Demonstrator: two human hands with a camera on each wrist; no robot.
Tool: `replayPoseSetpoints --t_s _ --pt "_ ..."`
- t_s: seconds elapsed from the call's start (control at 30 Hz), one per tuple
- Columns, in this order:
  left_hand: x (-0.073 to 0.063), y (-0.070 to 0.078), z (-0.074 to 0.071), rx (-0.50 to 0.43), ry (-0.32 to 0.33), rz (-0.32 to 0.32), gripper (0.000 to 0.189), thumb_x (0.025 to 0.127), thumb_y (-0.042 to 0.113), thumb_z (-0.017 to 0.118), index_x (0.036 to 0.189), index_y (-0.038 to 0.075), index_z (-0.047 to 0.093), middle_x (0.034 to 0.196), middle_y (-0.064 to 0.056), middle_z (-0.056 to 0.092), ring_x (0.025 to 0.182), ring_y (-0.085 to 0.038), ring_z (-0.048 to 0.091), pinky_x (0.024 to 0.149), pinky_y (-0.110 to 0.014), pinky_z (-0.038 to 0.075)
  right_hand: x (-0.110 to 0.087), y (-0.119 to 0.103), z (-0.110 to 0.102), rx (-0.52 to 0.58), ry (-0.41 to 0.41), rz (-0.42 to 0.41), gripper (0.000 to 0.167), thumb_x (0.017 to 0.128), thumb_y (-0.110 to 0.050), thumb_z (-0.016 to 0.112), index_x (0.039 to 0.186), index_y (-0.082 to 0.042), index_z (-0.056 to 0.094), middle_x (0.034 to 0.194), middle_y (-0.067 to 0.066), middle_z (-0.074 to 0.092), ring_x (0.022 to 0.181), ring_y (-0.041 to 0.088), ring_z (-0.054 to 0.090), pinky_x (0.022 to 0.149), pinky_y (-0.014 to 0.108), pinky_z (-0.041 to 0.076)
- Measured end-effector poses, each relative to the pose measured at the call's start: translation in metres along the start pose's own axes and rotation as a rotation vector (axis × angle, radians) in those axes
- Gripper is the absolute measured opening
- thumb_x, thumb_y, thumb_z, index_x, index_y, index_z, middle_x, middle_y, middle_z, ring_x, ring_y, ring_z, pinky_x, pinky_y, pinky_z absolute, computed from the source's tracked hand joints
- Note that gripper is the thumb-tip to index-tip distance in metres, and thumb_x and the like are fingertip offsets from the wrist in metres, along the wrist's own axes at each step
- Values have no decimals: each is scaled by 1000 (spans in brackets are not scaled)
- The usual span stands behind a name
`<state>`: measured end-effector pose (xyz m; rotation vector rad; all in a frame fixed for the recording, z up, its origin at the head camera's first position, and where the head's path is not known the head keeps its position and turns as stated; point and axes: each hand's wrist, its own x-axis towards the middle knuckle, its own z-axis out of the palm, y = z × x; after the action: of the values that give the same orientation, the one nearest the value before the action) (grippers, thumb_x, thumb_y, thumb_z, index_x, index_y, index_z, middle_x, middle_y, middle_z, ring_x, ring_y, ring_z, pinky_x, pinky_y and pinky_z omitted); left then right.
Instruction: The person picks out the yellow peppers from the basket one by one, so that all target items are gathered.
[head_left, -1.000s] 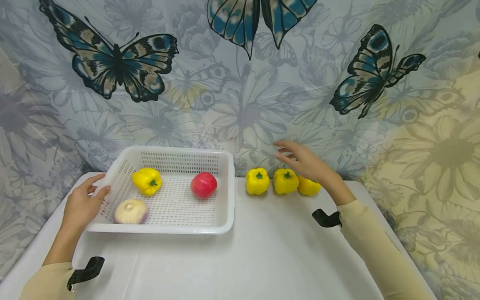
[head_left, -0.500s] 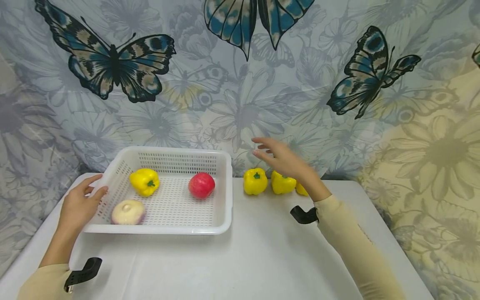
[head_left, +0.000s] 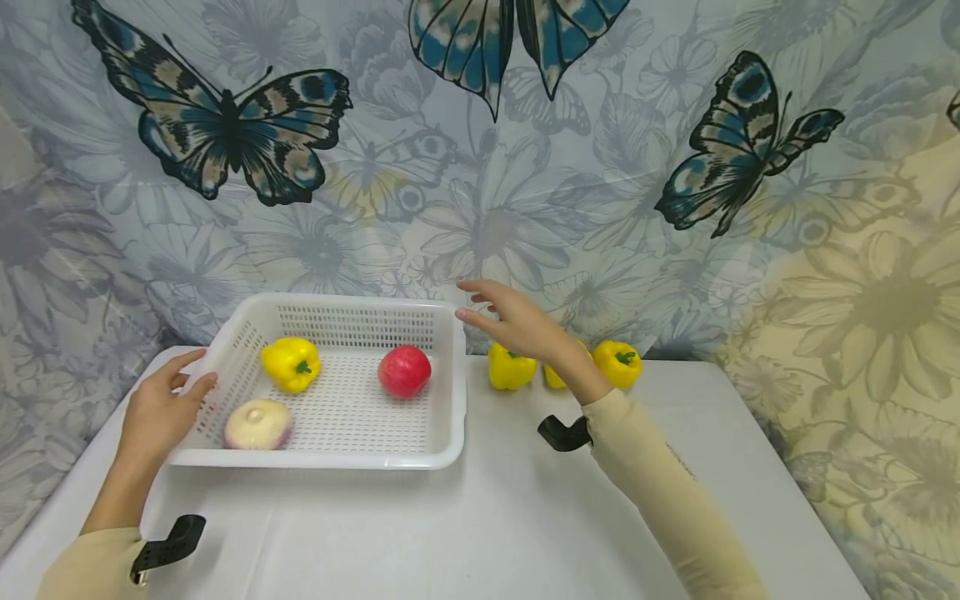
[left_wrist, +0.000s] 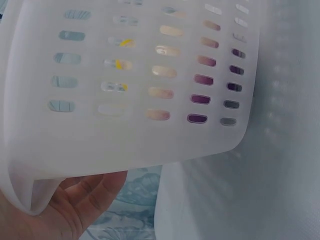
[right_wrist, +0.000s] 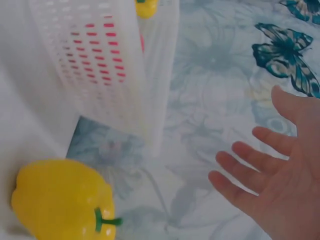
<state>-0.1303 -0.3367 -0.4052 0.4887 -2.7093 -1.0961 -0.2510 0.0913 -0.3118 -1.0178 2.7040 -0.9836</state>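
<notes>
My left hand [head_left: 157, 411] holds the left rim of a white slotted plastic basket [head_left: 330, 459], thumb over the rim. In the left wrist view its fingers [left_wrist: 102, 192] curl beside the basket's outer wall. Inside the basket lie a yellow bell pepper [head_left: 290, 364], a red round fruit [head_left: 404, 372] and a pale turnip-like vegetable [head_left: 257, 425] with a purple underside. My right hand [head_left: 517, 319], empty with fingers spread, hovers at the basket's far right corner. It partly hides two of the yellow bell peppers on the table: the left one [head_left: 510, 372] and the middle one [head_left: 553, 379].
A third loose yellow pepper [head_left: 617, 363] sits at the right end of the row, near the table's back edge. The white-covered table [head_left: 480, 533] meets a butterfly-patterned cloth backdrop [head_left: 495, 192] behind the basket.
My right hand has swept left above the row of peppers to the basket's right corner, uncovering the rightmost pepper. My left hand and the basket stay in place; the head view has shifted slightly.
</notes>
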Motion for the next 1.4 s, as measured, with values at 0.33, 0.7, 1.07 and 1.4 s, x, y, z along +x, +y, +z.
replayPoseSetpoints --t_s 0.33,0.7,1.07,1.4 --pt "1 0 1 3 1 4 60 102 30 50 151 0 32 128 -40 46 102 -52 56 66 -48 52 17 -22 21 32 -16 -40 55 101 -37 53 146 -7 44 148 6 46 128 25 50 104 42 43" --pt "1 1 2 -4 -6 -8 61 102 31 50 151 1 30 130 -41 44 106 -55 53 71 -56 52 36 -42 48 132 -62 -70 58 97 -26 62 146 -3 41 147 9 47 124 27 54 96 32 49" --pt "3 -1 0 6 -14 -25 61 103 33 48 152 2 29 133 -41 42 111 -56 49 77 -61 49 65 -57 74 131 -82 -29 60 97 -29 62 147 -3 40 146 12 47 123 25 55 100 33 45" --pt "2 -2 1 0 -13 -25 61 103 33 49 152 3 29 132 -41 43 110 -55 50 75 -59 49 85 -69 102 56 -94 121 59 98 -34 60 147 -6 42 140 13 54 118 25 59 96 33 48"
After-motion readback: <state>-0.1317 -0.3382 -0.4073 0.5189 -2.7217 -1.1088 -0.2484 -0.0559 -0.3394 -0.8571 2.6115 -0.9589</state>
